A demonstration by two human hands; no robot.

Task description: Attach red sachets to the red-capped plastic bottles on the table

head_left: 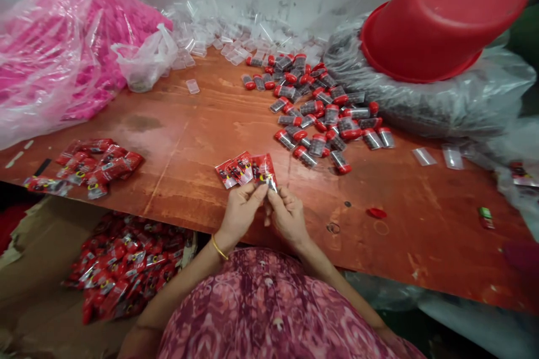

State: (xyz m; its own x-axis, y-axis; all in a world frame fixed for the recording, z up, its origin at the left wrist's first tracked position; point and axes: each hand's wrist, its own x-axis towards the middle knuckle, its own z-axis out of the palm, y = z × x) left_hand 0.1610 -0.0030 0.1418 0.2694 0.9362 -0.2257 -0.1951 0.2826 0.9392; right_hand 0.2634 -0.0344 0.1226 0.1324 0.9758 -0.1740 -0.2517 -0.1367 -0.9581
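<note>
Between both hands is a small red printed plastic packet [264, 166], pinched at its near edge. My left hand [243, 208] grips the packet's left side with thumb and fingers closed. On the other side my right hand [288, 214] pinches the right corner, its fingers curled under. Whether anything is inside the packet cannot be made out. Flat red printed packets [234, 169] lie on the table just left of it. Beyond my hands spreads a heap of small clear containers with red caps and dark contents [319, 145].
Filled red packets [99, 165] lie at the table's left edge, above a box of more packets [126, 263]. Clear plastic pieces [240, 50] line the wall. A pink-filled bag [71, 56] stands left; a red bucket [429, 22] rests on a grey bag [404, 104] at right.
</note>
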